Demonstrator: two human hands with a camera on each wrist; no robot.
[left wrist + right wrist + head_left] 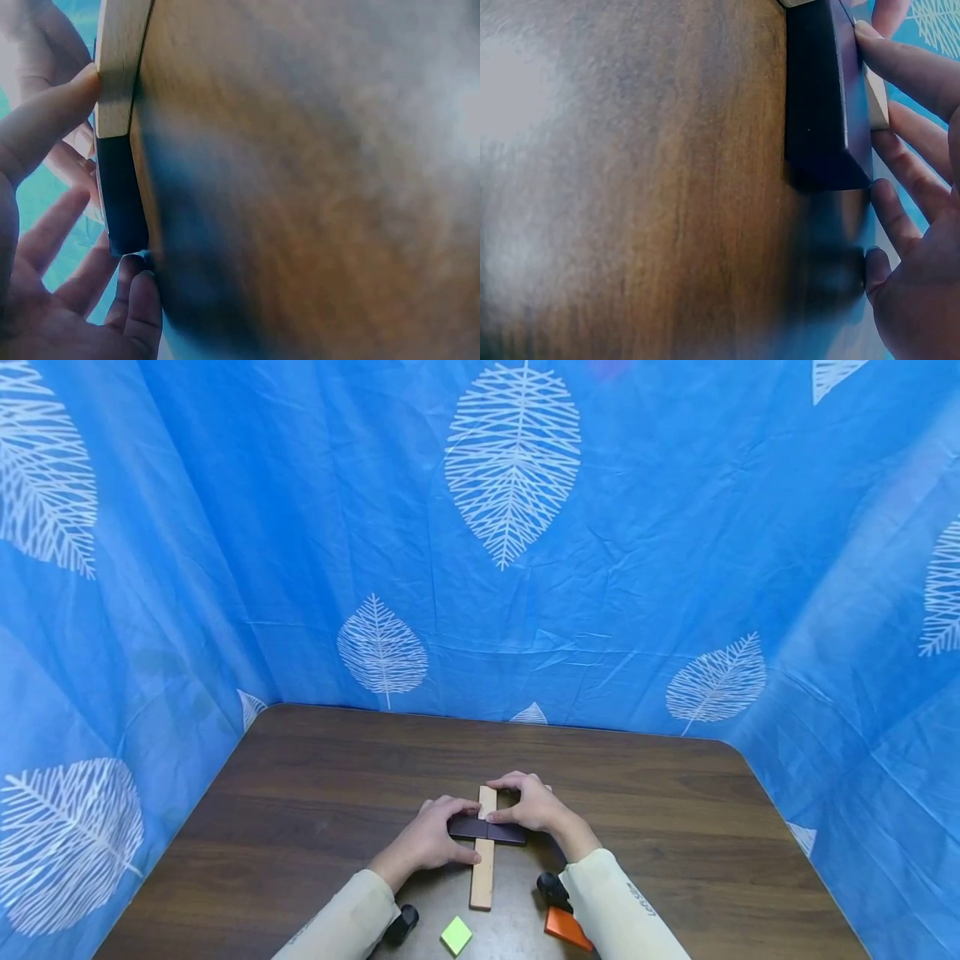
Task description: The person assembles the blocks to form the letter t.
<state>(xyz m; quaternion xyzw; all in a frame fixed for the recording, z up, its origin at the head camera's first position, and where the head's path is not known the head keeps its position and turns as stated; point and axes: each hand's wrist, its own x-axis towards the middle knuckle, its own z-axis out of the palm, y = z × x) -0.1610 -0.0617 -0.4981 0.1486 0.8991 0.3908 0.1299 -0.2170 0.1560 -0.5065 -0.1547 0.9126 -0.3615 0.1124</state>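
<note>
Four slim blocks form a cross on the table: a near light wooden block (482, 887), a far light wooden block (488, 802), a left dark block (467, 828) and a right dark block (507, 834). My left hand (429, 842) reaches over the left dark block. Its thumb touches the near wooden block, and its forefinger reaches the far one's side. With thumb and forefinger my right hand (534, 805) pinches the far wooden block at its two ends. In the right wrist view, the right dark block (817, 97) stands before that hand's fingers (915, 157).
On the brown wooden table (337, 760), a yellow-green square block (456, 935) lies near the front. An orange block (567, 928) is partly hidden by the right forearm. A blue curtain (600, 610) with white leaves surrounds the table's back and sides.
</note>
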